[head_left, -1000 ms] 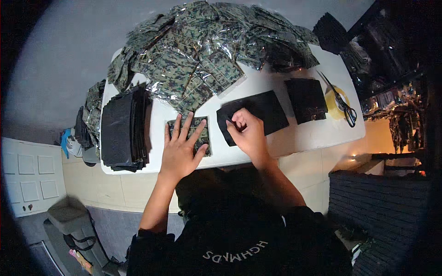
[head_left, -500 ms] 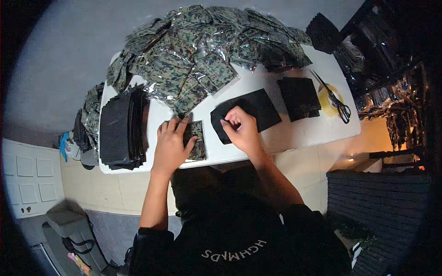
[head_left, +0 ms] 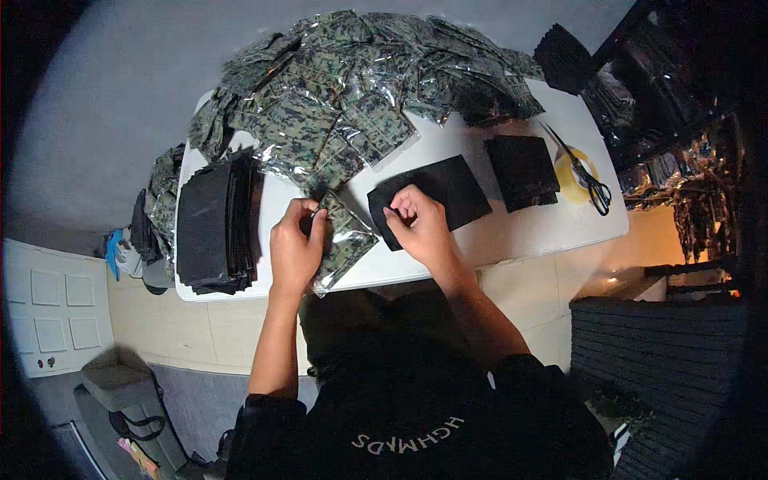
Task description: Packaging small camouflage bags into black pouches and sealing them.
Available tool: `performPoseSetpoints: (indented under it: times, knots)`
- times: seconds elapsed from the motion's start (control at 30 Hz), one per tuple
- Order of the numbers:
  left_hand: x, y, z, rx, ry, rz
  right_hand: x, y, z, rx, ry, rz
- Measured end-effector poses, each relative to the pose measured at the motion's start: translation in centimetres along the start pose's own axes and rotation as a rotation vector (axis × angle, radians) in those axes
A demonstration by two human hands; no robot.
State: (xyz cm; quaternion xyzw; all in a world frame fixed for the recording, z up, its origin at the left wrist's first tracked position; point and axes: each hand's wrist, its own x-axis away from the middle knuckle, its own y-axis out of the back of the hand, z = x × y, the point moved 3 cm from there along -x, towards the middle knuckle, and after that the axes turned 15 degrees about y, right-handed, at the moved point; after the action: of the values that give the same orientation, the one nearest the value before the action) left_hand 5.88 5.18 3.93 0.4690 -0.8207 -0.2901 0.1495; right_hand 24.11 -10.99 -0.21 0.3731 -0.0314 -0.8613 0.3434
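My left hand (head_left: 294,252) pinches the upper corner of a camouflage-patterned packet (head_left: 350,236) in shiny clear plastic between thumb and fingers. Tilted, the packet lies over the table's near edge. To its right, my right hand (head_left: 422,228) rests on the left part of a flat black piece (head_left: 456,188) that looks like cloth. Its fingers are curled in toward the thumb; whatever they hold, if anything, is hidden.
A heap of camouflage packets (head_left: 320,96) covers the far side of the white table (head_left: 520,232). A thick black stack (head_left: 212,228) stands at left. To the right are a smaller black stack (head_left: 520,172), black scissors (head_left: 596,192) and a yellowish tape roll (head_left: 566,180).
My left hand has gone from lying spread over the packet to pinching its corner. The packet has turned and its upper end is raised. My right hand has stayed in place.
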Motion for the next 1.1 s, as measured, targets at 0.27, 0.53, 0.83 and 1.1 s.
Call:
performPoseSetpoints:
  times: [0.27,0.53,0.83,1.1]
  knots:
    - [0.6,-1.6,-0.9,0.013,-0.012,0.032,-0.1,-0.4,1.0,0.055,-0.013,0.083]
    - [1.4,-2.4,-1.7,0.029,-0.172,0.008,-0.2,-0.4,1.0,0.103,-0.012,0.091]
    - [1.8,-3.4,-2.4,-0.140,-0.441,0.024,-0.2,-0.8,0.7,0.136,-0.003,0.074]
    - [1.1,-4.7,-1.6,-0.158,-0.381,0.049,-0.3,-0.9,1.1,0.173,-0.003,0.106]
